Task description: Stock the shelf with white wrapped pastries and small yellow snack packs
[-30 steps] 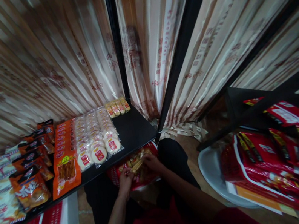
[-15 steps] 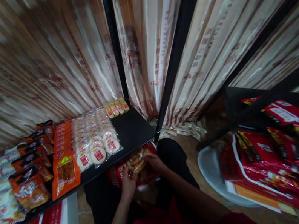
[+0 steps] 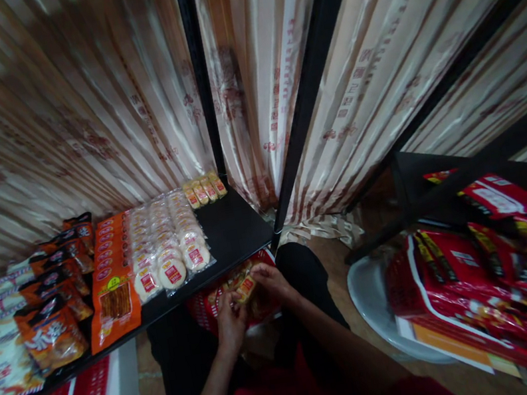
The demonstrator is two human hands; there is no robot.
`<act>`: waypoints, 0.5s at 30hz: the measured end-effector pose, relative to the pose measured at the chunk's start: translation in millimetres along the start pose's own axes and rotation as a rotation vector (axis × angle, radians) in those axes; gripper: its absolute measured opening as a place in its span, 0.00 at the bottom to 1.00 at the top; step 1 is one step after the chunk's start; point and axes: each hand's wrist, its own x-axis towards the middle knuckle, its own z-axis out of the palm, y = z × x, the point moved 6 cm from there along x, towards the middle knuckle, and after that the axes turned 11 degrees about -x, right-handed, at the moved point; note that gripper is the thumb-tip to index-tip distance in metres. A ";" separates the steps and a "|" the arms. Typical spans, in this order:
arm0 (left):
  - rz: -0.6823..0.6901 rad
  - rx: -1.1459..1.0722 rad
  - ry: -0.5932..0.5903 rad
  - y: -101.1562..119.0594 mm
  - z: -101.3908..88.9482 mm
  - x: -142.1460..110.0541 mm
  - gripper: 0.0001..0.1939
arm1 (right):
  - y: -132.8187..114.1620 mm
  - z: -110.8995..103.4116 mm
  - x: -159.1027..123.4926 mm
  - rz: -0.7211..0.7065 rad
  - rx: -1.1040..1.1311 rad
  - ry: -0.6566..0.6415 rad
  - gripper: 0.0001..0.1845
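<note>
Between my hands is a small wrapped pastry (image 3: pixel 245 287) in clear film with a red label facing up. My left hand (image 3: pixel 230 314) pinches its left end, and my right hand (image 3: pixel 272 283) grips the right end. Beneath them a red basket (image 3: pixel 202 312) holds more wrapped pastries, partly hidden by my hands and the shelf edge. On the black shelf (image 3: pixel 233 229) above it, several similar wrapped pastries (image 3: pixel 205 189) stand in a row at the back corner. Round white cakes (image 3: pixel 172 270) in clear wrap lie in overlapping columns to their left.
Orange flat packs (image 3: pixel 114 296) and orange-black snack bags (image 3: pixel 53 330) line the shelf's left part. A dark post (image 3: pixel 299 110) rises at the shelf's corner before pleated curtains (image 3: pixel 122 79). At right, red bags (image 3: pixel 487 268) fill another basket beside a white stool (image 3: pixel 368 294).
The pastry in my hands has turned so its red label now shows. My fingers have shifted slightly around its ends, and my left hand has risen a little.
</note>
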 end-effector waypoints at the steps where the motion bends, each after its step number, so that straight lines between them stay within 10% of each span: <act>1: -0.001 -0.004 0.004 1.0 -0.1 -0.5 0.09 | 0.5 -0.5 0.1 0.004 0.011 -0.003 0.20; 15: 0.040 0.065 0.111 13.2 -13.0 12.5 0.07 | -6.2 -4.8 -6.7 -0.041 0.084 -0.046 0.20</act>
